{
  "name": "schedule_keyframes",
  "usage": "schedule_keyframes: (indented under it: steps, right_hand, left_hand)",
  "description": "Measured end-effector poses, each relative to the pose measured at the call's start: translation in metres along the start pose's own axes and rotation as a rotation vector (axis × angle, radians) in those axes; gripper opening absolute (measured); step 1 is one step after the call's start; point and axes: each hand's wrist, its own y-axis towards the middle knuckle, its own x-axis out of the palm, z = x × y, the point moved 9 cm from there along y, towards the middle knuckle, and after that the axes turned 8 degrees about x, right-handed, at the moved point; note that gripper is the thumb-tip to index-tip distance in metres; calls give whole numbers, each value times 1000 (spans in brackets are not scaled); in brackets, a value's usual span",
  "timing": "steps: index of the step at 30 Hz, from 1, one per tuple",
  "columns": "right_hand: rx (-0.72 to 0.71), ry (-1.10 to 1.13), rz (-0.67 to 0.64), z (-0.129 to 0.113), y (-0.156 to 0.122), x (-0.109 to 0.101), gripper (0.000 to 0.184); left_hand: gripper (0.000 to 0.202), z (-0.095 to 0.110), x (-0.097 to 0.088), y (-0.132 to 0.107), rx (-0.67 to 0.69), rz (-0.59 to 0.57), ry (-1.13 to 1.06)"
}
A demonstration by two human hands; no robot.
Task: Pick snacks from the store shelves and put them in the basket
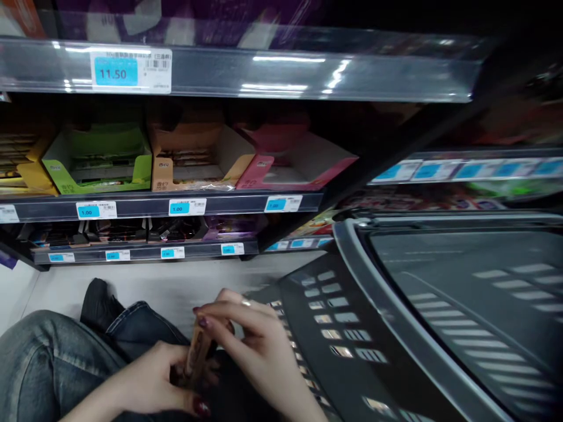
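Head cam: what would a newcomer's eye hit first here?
Probably the large dark basket filling the lower right. Next, likely the bright open cartons in yellow, green, orange and pink, on the shelf below the 11.50 price tag. Then, at bottom centre, a small brown packet in the left hand, the right hand's fingertips at its top.

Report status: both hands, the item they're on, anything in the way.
Left hand around brown packet. Right hand pinching its upper end. Dark slotted shopping basket close on the right; nothing seen blocking either hand.
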Motion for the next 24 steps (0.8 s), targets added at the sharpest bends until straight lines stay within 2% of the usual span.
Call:
schedule_keyframes:
  steps: [3,6,8,11,14,16,18,20,21,22,24]
  right_hand:
    - [80,11,-120,8,1,20,18]
    - [136,40,-78,18,5,21,15]
    - [228,74,-60,30,7,22,13]
    - [409,113,-192,53,5,39,14]
    - [485,178,-373,66,-2,66,12]
    - [506,308,-429,67,-3,80,21]
    - [508,427,-422,62,-1,85,29]
    - [439,474,-328,49,3,74,32]
    - [387,493,-252,39,3,61,33]
    - [343,515,-164,29,0,43,34]
    - [318,541,51,15,-19,-4,33]
  left_hand:
    - [29,7,7,-1,62,17,-80]
    - [30,5,4,-2,33,61,-160]
    - [36,0,0,-2,-9,100,-225]
    - [39,-5,-13,0,31,209,-316]
    - [37,-6,-28,1,105,301,-315]
    - [38,-3,-32,2,130,300,-263]
    - [38,4,-31,2,162,261,-208]
    - [33,11,-26,1,200,187,-186]
    - [33,13,-22,1,216,139,-195]
    - [36,13,-19,1,222,95,-203]
    - [45,8,-17,1,198,46,-184]
